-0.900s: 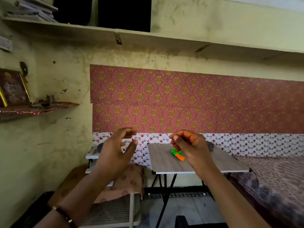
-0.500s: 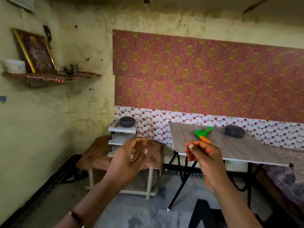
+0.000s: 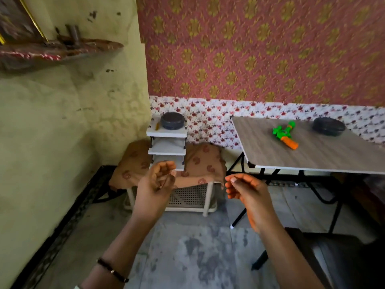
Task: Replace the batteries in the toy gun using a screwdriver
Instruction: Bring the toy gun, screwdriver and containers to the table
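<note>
Toy gun [image 3: 285,134]: lying on the table [image 3: 325,155], long axis running 1 to 7 o'clock, orange grip toward the person.
Right hand [image 3: 248,193]: nearer; gun sitting at its 1 o'clock, well apart.
Grip: left hand [image 3: 155,186] and right both hanging loosely curled, holding nothing.

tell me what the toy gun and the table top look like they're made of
Toy gun: looks like moulded plastic, given its saturated green and orange colour in solid blocks; the finish is too small to judge.
Table top: looks like laminate board with a matt grey wood-grain print and a pale edge band, though real wood can't be ruled out.
</note>
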Motion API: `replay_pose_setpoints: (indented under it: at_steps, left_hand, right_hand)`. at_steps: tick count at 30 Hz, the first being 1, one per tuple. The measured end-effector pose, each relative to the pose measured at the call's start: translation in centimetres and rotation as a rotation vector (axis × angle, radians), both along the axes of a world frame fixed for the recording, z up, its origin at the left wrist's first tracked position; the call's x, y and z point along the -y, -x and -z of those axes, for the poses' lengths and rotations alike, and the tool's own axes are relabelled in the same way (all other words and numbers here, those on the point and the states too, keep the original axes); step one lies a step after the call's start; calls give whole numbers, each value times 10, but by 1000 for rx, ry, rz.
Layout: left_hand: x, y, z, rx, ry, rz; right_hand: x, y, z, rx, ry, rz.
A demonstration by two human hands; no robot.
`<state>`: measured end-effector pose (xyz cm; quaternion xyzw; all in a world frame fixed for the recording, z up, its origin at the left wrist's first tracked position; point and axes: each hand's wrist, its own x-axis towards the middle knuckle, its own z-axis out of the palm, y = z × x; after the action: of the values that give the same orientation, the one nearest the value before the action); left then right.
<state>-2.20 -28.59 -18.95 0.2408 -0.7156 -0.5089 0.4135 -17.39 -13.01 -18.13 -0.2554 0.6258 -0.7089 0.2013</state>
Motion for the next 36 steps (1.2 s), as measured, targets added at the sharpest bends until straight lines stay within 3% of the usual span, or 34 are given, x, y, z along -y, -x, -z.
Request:
replay_pose_setpoints:
  at_steps: [14,23,29,36]
  left_hand:
    - [158,97,48,91,-120,-79]
    - [265,183,46,-51,-314,-151]
    - [324,227,60,-8,-350,-174]
    - [442,262,94,202,-367,-209]
  right_hand:
    - [156,130,46,189,-77,-51]
    - [271,204,48,302,-221,-189]
    - [330,244,49,342,-252,-274]
    - [418,301,79,540,-367,-168]
